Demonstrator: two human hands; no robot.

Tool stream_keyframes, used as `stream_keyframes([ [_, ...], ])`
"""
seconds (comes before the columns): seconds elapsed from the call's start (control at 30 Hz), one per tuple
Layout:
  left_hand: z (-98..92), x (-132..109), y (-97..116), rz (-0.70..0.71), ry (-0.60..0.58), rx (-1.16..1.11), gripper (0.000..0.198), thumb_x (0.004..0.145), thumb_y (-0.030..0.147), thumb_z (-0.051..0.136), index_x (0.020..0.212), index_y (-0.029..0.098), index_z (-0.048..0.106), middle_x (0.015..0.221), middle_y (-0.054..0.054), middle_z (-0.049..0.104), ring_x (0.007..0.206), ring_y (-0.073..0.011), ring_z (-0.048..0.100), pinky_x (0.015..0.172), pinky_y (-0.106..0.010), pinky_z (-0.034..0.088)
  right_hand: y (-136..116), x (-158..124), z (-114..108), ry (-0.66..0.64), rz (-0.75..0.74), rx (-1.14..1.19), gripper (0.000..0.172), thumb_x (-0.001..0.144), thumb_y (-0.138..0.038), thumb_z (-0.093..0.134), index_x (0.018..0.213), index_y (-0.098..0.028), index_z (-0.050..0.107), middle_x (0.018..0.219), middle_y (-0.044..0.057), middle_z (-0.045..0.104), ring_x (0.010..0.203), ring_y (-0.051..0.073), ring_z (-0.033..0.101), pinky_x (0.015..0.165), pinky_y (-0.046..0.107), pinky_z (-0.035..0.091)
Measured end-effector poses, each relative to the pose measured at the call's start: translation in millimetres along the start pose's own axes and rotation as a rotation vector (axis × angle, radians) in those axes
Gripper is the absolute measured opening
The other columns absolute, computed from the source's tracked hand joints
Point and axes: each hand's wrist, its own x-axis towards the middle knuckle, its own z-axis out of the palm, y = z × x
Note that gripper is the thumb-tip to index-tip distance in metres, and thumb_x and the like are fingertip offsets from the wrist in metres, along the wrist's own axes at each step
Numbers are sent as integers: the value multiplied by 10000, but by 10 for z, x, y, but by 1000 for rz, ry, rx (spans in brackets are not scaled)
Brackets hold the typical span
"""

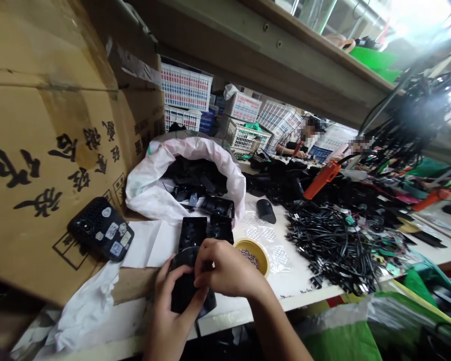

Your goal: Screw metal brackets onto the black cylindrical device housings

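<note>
A white work table is seen, and on it are laid sheets of white paper, black plastic covers, a yellow bowl with small metal parts, clear bubble wrap and a large heap of black cables. A white sack is placed at the far side.

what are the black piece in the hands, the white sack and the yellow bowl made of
The black piece looks like matte moulded plastic, given its dull even surface, though rubber is possible. The white sack looks like woven plastic, with stiff crumpled folds. The yellow bowl seems glossy plastic or enamel, judging by its shiny rim.
</note>
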Motion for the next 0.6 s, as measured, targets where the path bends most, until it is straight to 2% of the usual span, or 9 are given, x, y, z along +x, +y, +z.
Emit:
stream_keyframes([
  [0.2,99,-42,119,-5,79,-59,279,804,501,734,999,324,646,1481,-23,422,1424,-343,359,1157,-647,264,13,13,-20,-13,93,-26,171,654,-126,802,651,-172,637,807,-37,543,709,93,501,608,216,345],
  [0.3,145,-50,181,3,135,-37,267,796,553,717,903,310,685,1490,-4,435,1415,-351,378,1166,-631,257,68,59,-68,-5,155,-54,304,594,-216,869,668,-179,577,822,-38,524,718,109,486,584,223,334],
  [0.43,105,-15,164,11,125,-21,311,777,587,711,777,276,705,1466,-21,467,1409,-351,391,1203,-585,221,185,121,-39,29,222,-91,487,464,-345,942,691,-198,537,767,-47,502,669,121,455,540,230,326],
  [0.5,65,18,99,24,100,-13,296,759,578,726,758,282,710,1423,-24,494,1393,-361,408,1201,-593,232,238,103,-33,176,162,-49,576,338,-386,969,669,-208,532,716,-56,511,619,122,458,505,229,339],
  [0.57,37,50,28,43,70,1,260,730,552,757,760,296,720,1387,-28,514,1369,-382,432,1168,-614,296,299,23,-135,515,62,25,608,319,-419,969,702,-223,539,736,-48,541,649,144,511,543,239,415],
  [0.6,32,59,5,53,60,11,248,718,538,769,761,298,724,1379,-33,519,1360,-390,441,1147,-616,334,343,-39,-249,742,37,64,601,402,-460,947,784,-232,544,822,-21,565,739,173,551,625,257,466],
])
